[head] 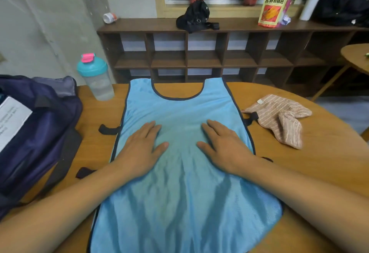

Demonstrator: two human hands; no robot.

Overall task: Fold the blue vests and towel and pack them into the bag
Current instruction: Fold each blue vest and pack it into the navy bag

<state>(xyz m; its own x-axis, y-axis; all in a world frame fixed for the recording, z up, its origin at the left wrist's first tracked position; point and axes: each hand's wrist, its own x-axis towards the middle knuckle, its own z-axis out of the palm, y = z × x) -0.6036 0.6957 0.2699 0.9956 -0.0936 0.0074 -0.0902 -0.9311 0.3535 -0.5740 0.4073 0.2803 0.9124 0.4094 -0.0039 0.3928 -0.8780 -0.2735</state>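
On the middle of the wooden table (323, 173), seen from the head camera, a blue vest (179, 111) lies spread flat. Its neck opening reaches the far edge and its hem runs toward the person, out of view. Both hands rest palm down on its chest area. The left hand (142, 147) and the right hand (223, 147) press the cloth with straight, slightly spread fingers, a strip of bare cloth between the thumbs. Short black straps (107, 129) stick out from the vest's dark-trimmed side edges onto the wood. Whether a second vest lies beneath cannot be told.

A dark blue bag (40, 133) sits at the table's left edge, near the vest, with a white paper (12, 121) on top. A teal-lidded bottle (95, 81) stands by the far edge between bag and vest. A striped brown towel (279, 119) lies crumpled right of the vest, its tip at one strap. Bare wood lies around it out to the rounded right edge. Beyond the far edge stands a dark shelf (199, 59).
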